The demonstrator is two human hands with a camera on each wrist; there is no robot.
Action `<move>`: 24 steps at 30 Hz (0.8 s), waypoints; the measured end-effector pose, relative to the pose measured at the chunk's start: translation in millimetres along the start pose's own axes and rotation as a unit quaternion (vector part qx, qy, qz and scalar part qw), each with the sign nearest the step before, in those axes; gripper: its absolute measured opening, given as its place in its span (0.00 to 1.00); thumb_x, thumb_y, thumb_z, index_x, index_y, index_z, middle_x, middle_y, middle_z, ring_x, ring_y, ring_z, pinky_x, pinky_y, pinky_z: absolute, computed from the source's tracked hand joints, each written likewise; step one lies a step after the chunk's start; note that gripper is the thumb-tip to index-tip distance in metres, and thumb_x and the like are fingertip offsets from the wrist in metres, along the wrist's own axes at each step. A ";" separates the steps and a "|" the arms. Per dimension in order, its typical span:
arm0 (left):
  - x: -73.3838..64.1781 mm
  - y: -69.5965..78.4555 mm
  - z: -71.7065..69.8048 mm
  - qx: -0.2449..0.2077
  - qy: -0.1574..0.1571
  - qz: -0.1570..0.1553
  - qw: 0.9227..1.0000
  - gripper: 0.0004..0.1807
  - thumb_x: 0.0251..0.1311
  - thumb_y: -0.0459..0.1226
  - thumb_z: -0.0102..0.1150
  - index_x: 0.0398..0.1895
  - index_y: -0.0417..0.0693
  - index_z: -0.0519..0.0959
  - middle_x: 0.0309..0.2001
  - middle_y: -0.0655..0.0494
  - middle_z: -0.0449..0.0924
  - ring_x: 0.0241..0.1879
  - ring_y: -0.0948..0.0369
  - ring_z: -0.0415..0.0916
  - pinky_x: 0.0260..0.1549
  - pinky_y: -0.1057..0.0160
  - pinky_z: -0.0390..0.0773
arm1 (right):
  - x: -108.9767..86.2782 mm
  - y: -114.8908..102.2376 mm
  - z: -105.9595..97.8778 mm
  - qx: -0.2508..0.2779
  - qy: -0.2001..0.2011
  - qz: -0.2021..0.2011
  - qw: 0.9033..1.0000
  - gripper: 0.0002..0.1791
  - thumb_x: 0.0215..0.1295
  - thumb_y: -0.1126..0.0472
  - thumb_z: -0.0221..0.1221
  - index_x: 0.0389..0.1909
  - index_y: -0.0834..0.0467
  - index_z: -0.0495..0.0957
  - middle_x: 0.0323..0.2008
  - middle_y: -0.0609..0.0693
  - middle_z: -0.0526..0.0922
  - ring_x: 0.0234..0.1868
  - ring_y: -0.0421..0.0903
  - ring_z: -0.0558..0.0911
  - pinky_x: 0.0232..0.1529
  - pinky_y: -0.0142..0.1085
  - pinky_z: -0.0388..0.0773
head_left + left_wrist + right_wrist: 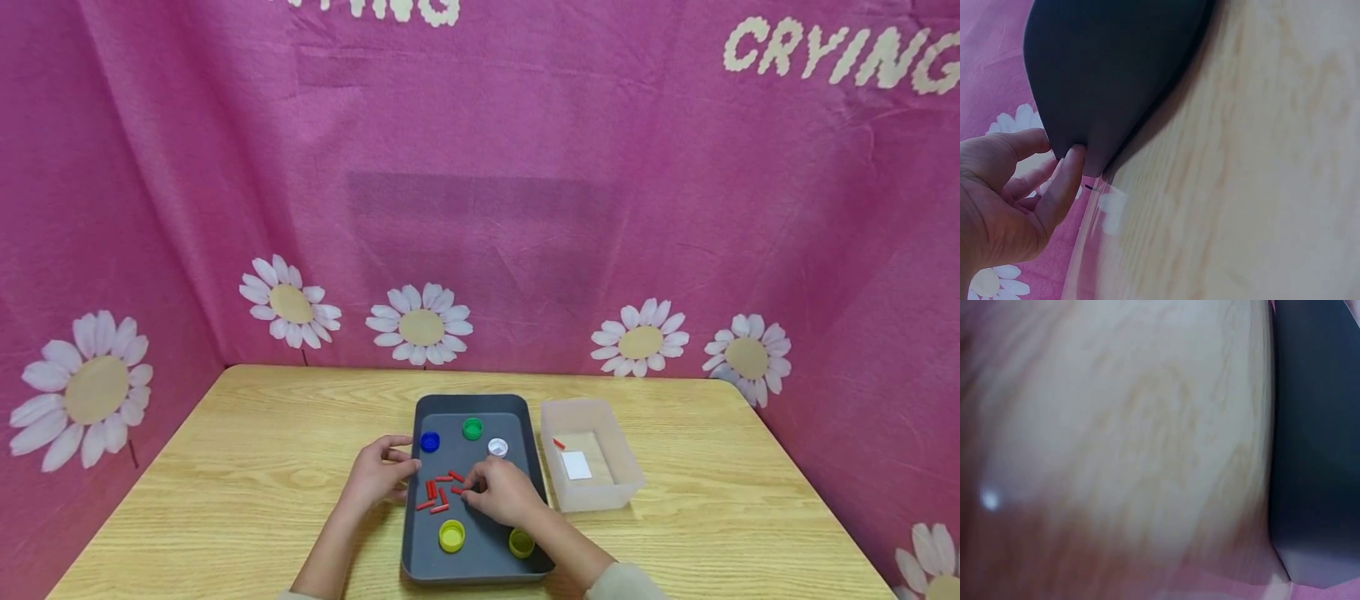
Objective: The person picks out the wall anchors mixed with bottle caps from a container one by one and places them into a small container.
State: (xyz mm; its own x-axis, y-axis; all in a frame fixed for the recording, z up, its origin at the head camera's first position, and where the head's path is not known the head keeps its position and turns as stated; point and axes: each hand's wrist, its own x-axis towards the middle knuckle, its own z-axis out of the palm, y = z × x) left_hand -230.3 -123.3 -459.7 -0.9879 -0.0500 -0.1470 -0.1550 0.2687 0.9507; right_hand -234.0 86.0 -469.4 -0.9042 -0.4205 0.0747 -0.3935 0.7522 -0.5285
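Note:
A dark grey tray [480, 567] lies on the table with several short red sticks [431, 489] scattered in its left middle. At the tray's left rim my left hand [377, 473] grips the edge; the left wrist view shows its fingers [1071, 165] against the outer wall. My right hand [501, 492] reaches over the tray from the right, thumb and forefinger pinching the end of one red stick [456, 490]. Around the sticks sit a blue cap [430, 442], a green cap [472, 429], a white cap [497, 448] and two yellow caps [452, 536]. The right wrist view misses the fingers.
Right of the tray stands a translucent plastic box [592, 498] holding a white square card [577, 466] and one small red piece [558, 444]. Both stand on a wooden table [285, 433]. A pink curtain with daisies [480, 250] hangs behind the table and at both sides.

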 end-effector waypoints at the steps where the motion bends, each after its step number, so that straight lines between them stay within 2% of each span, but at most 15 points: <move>1: -0.2 0.3 0.0 0.000 0.000 -0.001 1.000 0.24 0.54 0.31 0.62 0.55 0.37 0.72 0.40 0.42 0.77 0.28 0.60 0.78 0.23 0.60 0.83 | -0.1 -0.3 -0.4 0.001 -0.001 0.002 1.000 0.04 0.53 0.56 0.65 0.25 0.51 0.82 0.22 0.40 0.71 0.23 0.34 0.67 0.23 0.26 0.63; 11: 0.3 2.2 0.4 -0.005 0.002 0.000 1.000 0.23 0.54 0.31 0.62 0.55 0.36 0.72 0.40 0.41 0.77 0.27 0.61 0.77 0.23 0.59 0.83 | -1.5 -6.3 -14.6 0.016 0.006 0.000 1.000 0.02 0.55 0.58 0.64 0.27 0.53 0.82 0.19 0.40 0.72 0.21 0.34 0.67 0.21 0.26 0.64; 20: 1.3 -2.4 0.5 0.002 0.004 -0.005 1.000 0.23 0.55 0.31 0.62 0.55 0.37 0.72 0.41 0.42 0.78 0.28 0.61 0.78 0.23 0.61 0.83 | -4.3 -5.8 -30.9 0.008 0.053 -0.029 0.998 0.04 0.54 0.59 0.65 0.27 0.55 0.83 0.21 0.43 0.71 0.22 0.35 0.66 0.21 0.26 0.64; 24: 0.8 -2.1 0.7 0.001 0.004 0.000 1.000 0.23 0.54 0.31 0.62 0.55 0.37 0.72 0.41 0.41 0.78 0.28 0.61 0.78 0.23 0.60 0.83 | -5.5 -3.1 -39.7 0.009 0.065 -0.030 0.997 0.04 0.54 0.60 0.65 0.28 0.56 0.82 0.22 0.43 0.71 0.22 0.36 0.66 0.21 0.26 0.64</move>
State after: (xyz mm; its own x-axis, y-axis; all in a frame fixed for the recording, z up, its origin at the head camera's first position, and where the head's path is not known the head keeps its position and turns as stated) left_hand -230.8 -123.2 -462.0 -0.9876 -0.0576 -0.1458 -0.1560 0.2710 0.9499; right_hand -234.4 106.1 -434.6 -0.8939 -0.3935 0.2148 -0.4448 0.7185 -0.5347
